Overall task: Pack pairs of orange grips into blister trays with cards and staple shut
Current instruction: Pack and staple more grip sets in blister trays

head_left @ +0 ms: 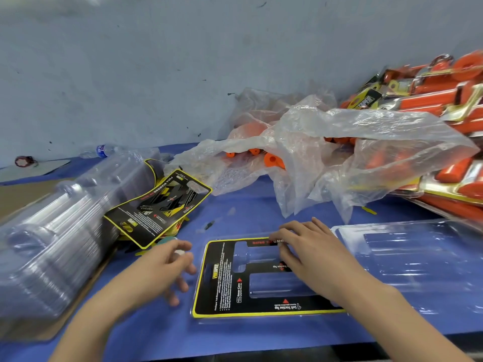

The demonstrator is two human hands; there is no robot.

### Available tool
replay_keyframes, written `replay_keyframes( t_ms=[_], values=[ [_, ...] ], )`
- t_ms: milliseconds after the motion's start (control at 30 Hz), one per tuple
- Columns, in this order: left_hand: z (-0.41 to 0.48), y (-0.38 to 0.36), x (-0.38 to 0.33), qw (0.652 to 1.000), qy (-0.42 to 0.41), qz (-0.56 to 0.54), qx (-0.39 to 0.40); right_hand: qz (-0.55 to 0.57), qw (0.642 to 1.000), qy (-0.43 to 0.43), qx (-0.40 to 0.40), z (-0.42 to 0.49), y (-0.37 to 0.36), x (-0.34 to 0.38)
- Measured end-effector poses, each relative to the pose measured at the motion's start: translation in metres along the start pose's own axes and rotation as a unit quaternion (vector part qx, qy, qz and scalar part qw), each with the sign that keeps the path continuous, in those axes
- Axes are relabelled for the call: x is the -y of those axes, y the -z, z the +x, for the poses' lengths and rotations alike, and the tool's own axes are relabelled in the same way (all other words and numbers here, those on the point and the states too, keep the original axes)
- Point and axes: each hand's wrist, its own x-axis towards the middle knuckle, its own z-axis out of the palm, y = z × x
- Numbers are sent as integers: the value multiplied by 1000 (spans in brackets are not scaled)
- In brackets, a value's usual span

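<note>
Head view showed your right grip (311,254) laid with straight fingers on the far edge of the black-and-yellow card (224,283). It pressed the card flat into the clear blister tray (261,319) on the blue counter (248,205), probably so the card's cut-outs seated over the two moulded pockets. Both pockets were empty. Your left grip (167,267) hovered just beside the tray's left edge, blurred, fingers loosely spread and holding nothing I could make out. It looked placed to steady the tray. A second clear blister half (418,257) lay open to the right, perhaps the lid, though I could not tell whether it was joined. The orange handlebar grips (271,160) lay loose in the crumpled plastic bag (339,142) beyond the tray, near enough to reach. Spare cards (156,205) leaned on the stack of empty trays (52,244) at your left, and finished packs (431,95) were piled far right.
</note>
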Motion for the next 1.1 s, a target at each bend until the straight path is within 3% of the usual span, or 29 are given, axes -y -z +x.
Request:
replay_keyframes(
  t_ms=[133, 267, 633, 767, 933, 1100],
  values=[
    [-16, 9, 1, 985, 51, 26, 161, -5, 1000, 0, 3, 0, 1, 0],
    [-16, 0, 1, 977, 37, 72, 197, -11, 1000, -2, 0, 0, 2, 0],
    [-11, -8, 4, 970, -41, 191, 146, -25, 1000, -3, -7, 0, 2, 1],
    [-4, -16, 6, 974, -72, 196, 82, -22, 1000, 1, -5, 0, 1, 1],
    [10, -17, 14, 942, -145, 303, 6, -14, 1000, 2, -6, 0, 1, 0],
    [14, -21, 18, 932, -164, 321, -17, -8, 1000, 3, -9, -1, 0, 0]
  ],
)
